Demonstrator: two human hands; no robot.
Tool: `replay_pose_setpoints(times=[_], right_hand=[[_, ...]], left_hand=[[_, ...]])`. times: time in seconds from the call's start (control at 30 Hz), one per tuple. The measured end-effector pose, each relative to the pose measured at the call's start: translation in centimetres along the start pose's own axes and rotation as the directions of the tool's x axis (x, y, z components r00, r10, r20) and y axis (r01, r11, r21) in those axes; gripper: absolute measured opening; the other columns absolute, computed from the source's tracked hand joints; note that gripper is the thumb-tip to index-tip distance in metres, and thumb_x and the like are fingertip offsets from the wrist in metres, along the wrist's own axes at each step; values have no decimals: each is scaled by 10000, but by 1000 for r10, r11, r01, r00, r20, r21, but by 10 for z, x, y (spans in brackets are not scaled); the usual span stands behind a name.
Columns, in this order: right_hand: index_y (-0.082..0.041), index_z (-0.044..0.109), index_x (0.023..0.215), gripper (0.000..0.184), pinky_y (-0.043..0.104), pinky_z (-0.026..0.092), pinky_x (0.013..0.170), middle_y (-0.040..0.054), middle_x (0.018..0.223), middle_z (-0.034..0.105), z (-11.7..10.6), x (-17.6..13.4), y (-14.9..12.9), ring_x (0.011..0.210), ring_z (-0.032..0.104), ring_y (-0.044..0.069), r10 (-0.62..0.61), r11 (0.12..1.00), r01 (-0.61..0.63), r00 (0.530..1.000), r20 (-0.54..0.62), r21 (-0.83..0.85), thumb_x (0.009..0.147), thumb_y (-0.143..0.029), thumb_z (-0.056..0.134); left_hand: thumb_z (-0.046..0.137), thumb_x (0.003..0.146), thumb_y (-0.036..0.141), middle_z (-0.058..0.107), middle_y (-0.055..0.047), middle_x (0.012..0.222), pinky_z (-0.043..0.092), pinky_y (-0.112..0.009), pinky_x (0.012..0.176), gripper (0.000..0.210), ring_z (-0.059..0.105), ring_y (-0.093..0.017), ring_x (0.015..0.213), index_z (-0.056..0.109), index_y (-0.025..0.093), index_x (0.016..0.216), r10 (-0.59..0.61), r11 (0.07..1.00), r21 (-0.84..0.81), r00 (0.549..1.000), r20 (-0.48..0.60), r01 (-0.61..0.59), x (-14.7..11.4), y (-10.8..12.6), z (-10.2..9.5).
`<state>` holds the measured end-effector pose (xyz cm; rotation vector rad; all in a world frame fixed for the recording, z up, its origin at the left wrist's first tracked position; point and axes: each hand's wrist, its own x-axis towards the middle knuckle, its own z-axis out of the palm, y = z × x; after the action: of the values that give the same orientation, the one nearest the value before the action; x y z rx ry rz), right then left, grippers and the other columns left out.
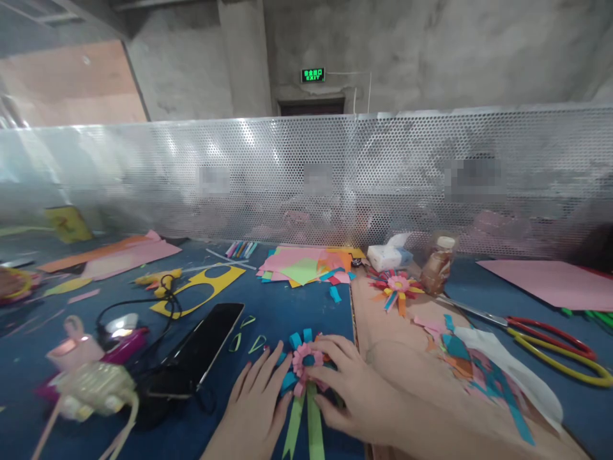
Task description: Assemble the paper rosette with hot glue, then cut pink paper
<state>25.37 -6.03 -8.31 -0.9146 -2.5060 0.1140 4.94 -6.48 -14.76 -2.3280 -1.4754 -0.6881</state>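
Note:
A paper flower (299, 365) lies on the blue table below me, with a pink ring at its centre, blue loops around it and green ribbon tails (315, 425) hanging toward me. My left hand (257, 404) rests flat at its left side, fingers stretched and touching the blue loops. From the right, my right hand (352, 386) grips the flower, its fingers over the pink ring and right edge. Part of the flower is hidden under these fingers. Small green paper loops (257, 344) lie just beyond my left fingertips.
Left are a black phone (211, 348), a yellow glue gun (160, 280) and cut yellow paper (230, 279). Coloured sheets (292, 263) lie ahead. Right are a finished-looking rosette (396, 285), tissues (389, 257), a bottle (437, 267), scissors (550, 342) and scraps (479, 374). A perforated metal screen (268, 185) stands behind.

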Motion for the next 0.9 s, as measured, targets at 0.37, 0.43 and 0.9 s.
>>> replay_pose_setpoints(times=[0.37, 0.43, 0.9], right_hand=[[-202, 572, 1022, 289, 345, 325, 1005, 60, 1156, 506, 0, 0, -3, 1126, 387, 161, -68, 996, 74, 992, -109, 47, 804, -104, 410], [-205, 561, 1030, 299, 329, 353, 981, 58, 1130, 520, -1, 1, -2, 1102, 406, 151, -64, 991, 81, 986, -156, 108, 804, -82, 410], [-186, 634, 815, 224, 321, 469, 806, 58, 884, 612, 3, 3, 27, 871, 573, 160, 472, 824, -338, 854, -220, 455, 834, -178, 411]], left_hand=[[375, 878, 304, 466, -44, 1319, 423, -387, 931, 405, 474, -212, 1169, 445, 284, 1277, 41, 999, -18, 996, 82, -39, 1, -7, -4], [372, 882, 315, 459, -46, 1325, 426, -377, 930, 415, 471, -210, 1173, 421, 293, 1293, 69, 997, -27, 992, 106, -67, 2, -9, -5], [420, 853, 253, 580, -43, 1200, 500, -343, 860, 346, 563, -197, 1069, 541, 250, 1177, 24, 983, -182, 998, 50, -14, 7, -19, -9]])
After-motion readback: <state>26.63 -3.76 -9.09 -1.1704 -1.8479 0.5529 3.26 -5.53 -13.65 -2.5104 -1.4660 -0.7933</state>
